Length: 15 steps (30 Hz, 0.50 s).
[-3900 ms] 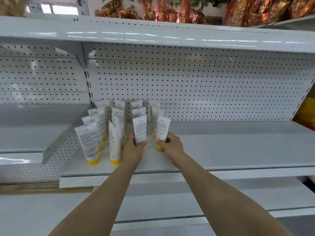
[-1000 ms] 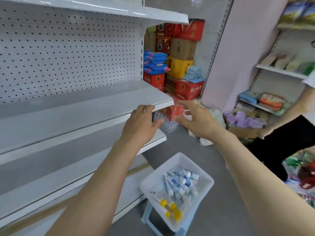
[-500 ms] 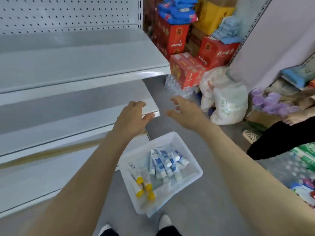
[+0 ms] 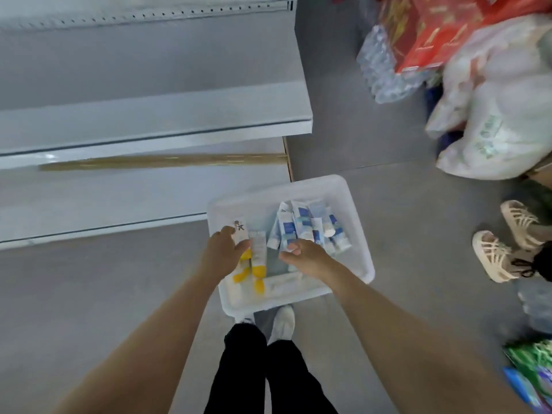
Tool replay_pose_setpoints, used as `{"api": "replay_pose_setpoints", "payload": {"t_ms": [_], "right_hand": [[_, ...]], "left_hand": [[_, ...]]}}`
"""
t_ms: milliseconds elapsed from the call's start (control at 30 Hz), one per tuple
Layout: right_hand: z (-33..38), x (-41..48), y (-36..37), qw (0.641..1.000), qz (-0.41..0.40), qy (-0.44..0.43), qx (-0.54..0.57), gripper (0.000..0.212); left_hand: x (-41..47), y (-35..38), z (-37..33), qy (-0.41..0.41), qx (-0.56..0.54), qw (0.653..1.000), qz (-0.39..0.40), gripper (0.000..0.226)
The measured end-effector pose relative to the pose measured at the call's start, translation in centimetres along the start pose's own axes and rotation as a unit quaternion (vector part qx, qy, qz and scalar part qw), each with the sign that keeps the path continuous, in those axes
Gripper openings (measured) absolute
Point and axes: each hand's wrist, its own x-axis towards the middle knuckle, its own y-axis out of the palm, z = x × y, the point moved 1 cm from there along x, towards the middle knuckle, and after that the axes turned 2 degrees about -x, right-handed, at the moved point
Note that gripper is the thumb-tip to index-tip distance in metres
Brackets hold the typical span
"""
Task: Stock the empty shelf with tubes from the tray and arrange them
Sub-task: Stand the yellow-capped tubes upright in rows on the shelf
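- Nearest the camera, the person's black trousers and a white shoe [image 4: 280,324] showed just below the tray
- Both bare forearms reached down into the tray [image 4: 355,231], a white tub that seemed to sit raised above the floor, though its support was hidden
- The left hand [image 4: 222,253] was curled at the tray's left side, its fingertips [image 4: 245,245] touching the yellow-capped tubes [image 4: 258,255]; blur made it impossible to tell whether it already gripped one
- The right hand [image 4: 304,256] hovered half open, gripping nothing, over the near edge of the blue tubes [image 4: 301,225]
- The step in hand looked like a pick-up from the tray: fetching more stock for the shelf
- The next move would call for closing each hand round one or more tubes, lifting clear of the tray wall, then turning up and left to the shelf
- In the tray: a few white tubes with yellow caps lay at the left with caps toward the person, and a loose pile of blue-and-white tubes lay overlapping at the right
- Beyond the tray, the lower shelves [image 4: 149,115] were bare in this view; no stocked tubes were visible
- Farther right on the floor [image 4: 403,204] stood another person's sandalled feet [image 4: 504,243], a white bag [image 4: 493,115], bottled water [image 4: 385,70] and red cartons [image 4: 418,31]
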Motion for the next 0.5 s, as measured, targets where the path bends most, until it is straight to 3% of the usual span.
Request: {"api": "replay_pose_setpoints", "payload": {"t_ms": [167, 500], "right_hand": [[-1.7, 5.1, 4.1, 0.995, 0.052, 0.038, 0.073, 0.051], [-3.7, 13.3, 10.6, 0.969, 0.037, 0.103, 0.222, 0.044]], "left_hand": [[4.9, 3.6, 3.1, -0.056, -0.034, 0.998, -0.009, 0.060], [12.8, 9.1, 6.3, -0.077, -0.007, 0.997, -0.023, 0.065]]}}
